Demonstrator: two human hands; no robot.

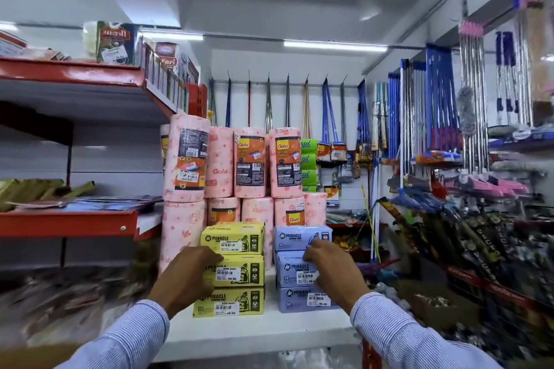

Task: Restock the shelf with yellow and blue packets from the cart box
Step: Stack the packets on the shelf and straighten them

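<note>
Two stacks on white shelf (257, 329), three high each: yellow packets (232, 269) left, blue packets (302, 269) right, small gap between. Left hand (189, 275) curled against left side of yellow stack at middle packet. Right hand (332, 269) fingers bent on front of blue stack, upper two packets. Pink towel rolls (239, 171) stacked right behind.

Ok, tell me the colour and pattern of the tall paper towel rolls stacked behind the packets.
Pale pink with red-orange printed motifs, seen in the head view: tall paper towel rolls.
</note>
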